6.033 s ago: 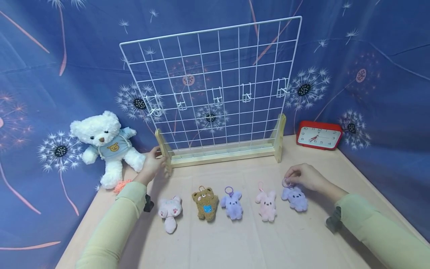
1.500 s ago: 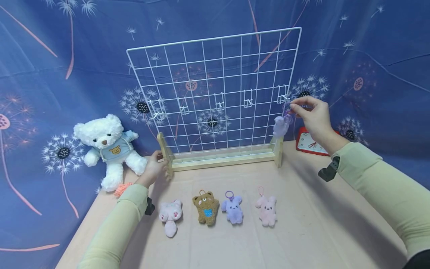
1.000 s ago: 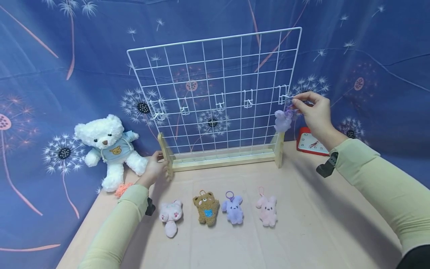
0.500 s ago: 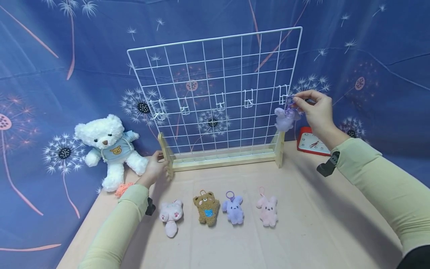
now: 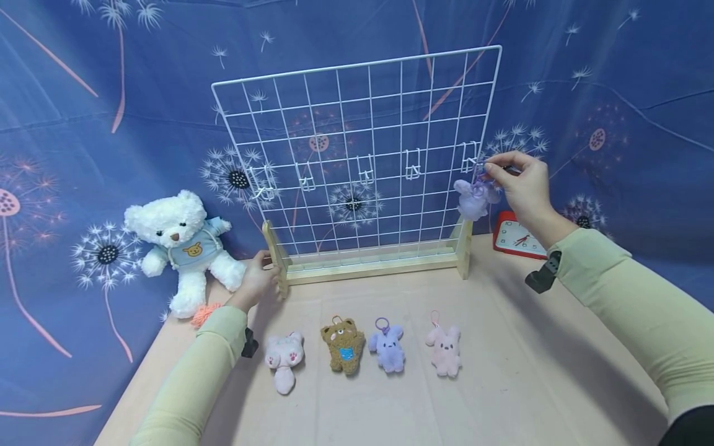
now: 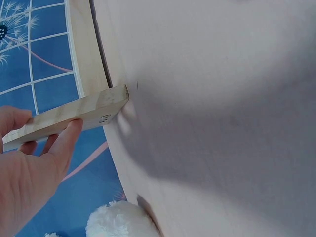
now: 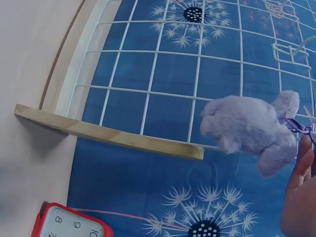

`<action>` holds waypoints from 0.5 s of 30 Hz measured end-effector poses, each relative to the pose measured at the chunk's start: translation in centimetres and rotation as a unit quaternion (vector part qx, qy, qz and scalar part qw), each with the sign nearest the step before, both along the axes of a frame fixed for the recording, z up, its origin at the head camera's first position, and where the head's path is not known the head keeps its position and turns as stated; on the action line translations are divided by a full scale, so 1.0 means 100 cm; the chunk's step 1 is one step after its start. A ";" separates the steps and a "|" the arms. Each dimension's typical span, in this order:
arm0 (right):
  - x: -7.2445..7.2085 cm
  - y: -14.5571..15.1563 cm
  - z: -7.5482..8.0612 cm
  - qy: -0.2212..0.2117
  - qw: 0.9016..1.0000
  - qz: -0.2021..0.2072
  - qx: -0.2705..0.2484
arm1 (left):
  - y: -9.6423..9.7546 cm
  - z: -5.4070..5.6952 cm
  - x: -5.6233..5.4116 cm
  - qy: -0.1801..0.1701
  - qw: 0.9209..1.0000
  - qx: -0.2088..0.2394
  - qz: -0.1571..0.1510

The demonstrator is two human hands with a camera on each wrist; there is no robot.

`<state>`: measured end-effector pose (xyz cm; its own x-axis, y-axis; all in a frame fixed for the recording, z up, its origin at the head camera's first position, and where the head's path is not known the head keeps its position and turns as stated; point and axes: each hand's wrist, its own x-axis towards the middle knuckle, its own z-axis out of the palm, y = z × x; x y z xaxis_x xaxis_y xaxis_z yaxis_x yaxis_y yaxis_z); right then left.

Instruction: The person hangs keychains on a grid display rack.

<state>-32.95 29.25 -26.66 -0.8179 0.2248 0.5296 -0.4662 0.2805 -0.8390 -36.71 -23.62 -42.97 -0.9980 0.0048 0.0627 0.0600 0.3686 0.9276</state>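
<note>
My right hand (image 5: pixel 521 186) pinches the ring of a purple plush keychain (image 5: pixel 474 199) at the rightmost hook (image 5: pixel 470 162) of a white wire grid rack. In the right wrist view the plush (image 7: pixel 247 126) hangs in front of the grid, its back to the camera, and the purple clasp (image 7: pixel 296 125) sits right at the fingertips. How the ring lies on the hook is hidden by the fingers. My left hand (image 5: pixel 256 280) grips the rack's left wooden foot (image 6: pixel 84 111), thumb on one face and fingers on the other.
On the table lie a pink-white plush (image 5: pixel 284 360), a brown bear plush (image 5: pixel 343 345), a second purple plush (image 5: pixel 388 349) and a pink plush (image 5: pixel 445 350). A white teddy bear (image 5: pixel 186 248) sits left of the rack, above orange yarn (image 5: pixel 205 314). A red clock (image 5: pixel 519 235) stands right.
Since six seconds ago, my right hand has lifted the purple plush from the table's right side to the rightmost hook. In the last second it shifts only slightly there. The left hand stays put.
</note>
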 end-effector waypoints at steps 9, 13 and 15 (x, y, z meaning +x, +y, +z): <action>-0.011 -0.005 -0.005 -0.009 1.000 -0.015 0.007 | -0.001 0.001 0.000 0.004 1.000 0.001 -0.001; -0.017 -0.007 -0.004 -0.011 1.000 -0.021 0.002 | 0.000 0.001 0.001 0.006 1.000 0.004 -0.001; -0.020 -0.008 -0.004 -0.015 1.000 -0.026 0.003 | 0.000 0.002 0.001 0.007 1.000 0.006 -0.003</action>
<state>-34.96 28.48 -27.06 -0.8208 0.2652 0.5059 -0.4247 0.3088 -0.8510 -36.63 -23.62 -42.79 -0.9970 0.0097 0.0765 0.0749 0.3574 0.9309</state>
